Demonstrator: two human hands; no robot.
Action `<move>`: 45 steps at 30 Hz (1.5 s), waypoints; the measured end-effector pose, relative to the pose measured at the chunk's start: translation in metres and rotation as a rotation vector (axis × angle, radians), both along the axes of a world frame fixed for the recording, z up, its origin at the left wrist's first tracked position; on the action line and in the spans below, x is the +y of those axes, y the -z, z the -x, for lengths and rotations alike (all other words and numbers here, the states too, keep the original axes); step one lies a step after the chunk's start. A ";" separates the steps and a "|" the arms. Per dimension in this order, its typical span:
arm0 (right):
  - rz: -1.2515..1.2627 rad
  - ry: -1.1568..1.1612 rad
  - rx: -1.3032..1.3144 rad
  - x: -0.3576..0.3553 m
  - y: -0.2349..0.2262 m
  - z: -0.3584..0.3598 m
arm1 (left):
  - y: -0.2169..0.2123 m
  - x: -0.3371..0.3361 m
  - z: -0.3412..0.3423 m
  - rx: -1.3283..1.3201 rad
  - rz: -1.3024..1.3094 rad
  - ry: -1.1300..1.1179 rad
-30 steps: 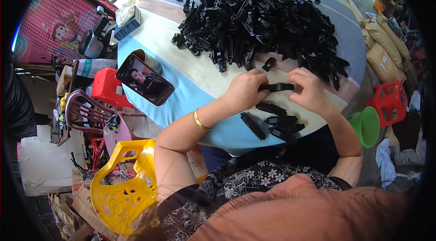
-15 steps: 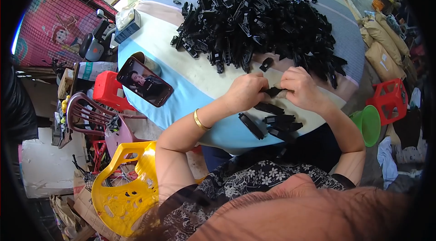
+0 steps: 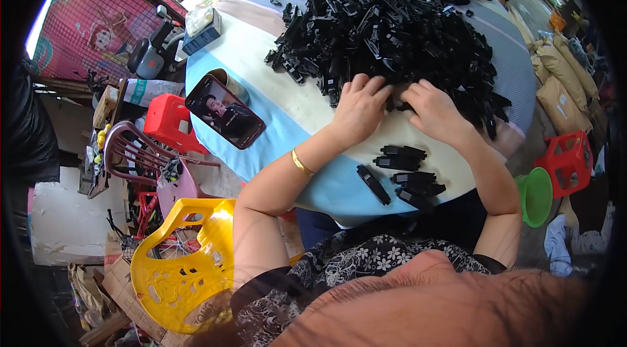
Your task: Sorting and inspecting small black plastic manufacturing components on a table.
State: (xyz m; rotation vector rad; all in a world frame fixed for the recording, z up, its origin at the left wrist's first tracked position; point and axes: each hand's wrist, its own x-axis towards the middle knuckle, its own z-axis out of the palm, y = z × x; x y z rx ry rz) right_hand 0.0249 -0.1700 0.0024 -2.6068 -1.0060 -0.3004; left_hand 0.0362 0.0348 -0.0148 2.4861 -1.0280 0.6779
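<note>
A big heap of black plastic parts (image 3: 398, 27) covers the far half of a round table (image 3: 281, 118) with a pale blue and cream cloth. My left hand (image 3: 359, 108) and my right hand (image 3: 434, 108) rest side by side at the near edge of the heap, fingers reaching into the parts. What the fingers hold is hidden. A small group of assembled black parts (image 3: 405, 177) lies on the cloth between my forearms, near the table's front edge. A gold bangle (image 3: 300, 163) sits on my left wrist.
A phone (image 3: 225, 112) with a lit screen leans at the table's left side. A yellow plastic chair (image 3: 179, 268) and red stool (image 3: 171, 123) stand to the left below; a green funnel-like tub (image 3: 537, 195) and red stool (image 3: 567, 161) to the right.
Both hands have moved away from the front edge up to the heap; the black part held between them before is no longer seen. The view has shifted slightly.
</note>
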 end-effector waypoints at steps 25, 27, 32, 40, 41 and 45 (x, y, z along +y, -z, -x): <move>-0.247 -0.013 0.065 -0.010 -0.009 0.014 | -0.014 0.008 0.017 0.420 -0.082 -0.045; -0.198 -0.003 0.057 -0.017 -0.008 0.013 | -0.014 0.009 0.016 0.443 -0.074 -0.049; -0.164 -0.068 0.014 -0.016 -0.006 0.008 | -0.006 0.007 0.010 0.402 -0.001 0.035; -0.248 -0.198 0.143 -0.010 0.001 0.002 | -0.012 0.002 0.007 0.531 -0.001 0.165; -0.218 -0.197 0.322 -0.009 -0.002 0.003 | -0.017 0.005 0.005 0.657 -0.078 0.228; -0.203 -0.165 0.280 -0.007 -0.008 0.004 | -0.025 0.018 -0.002 0.394 0.135 0.237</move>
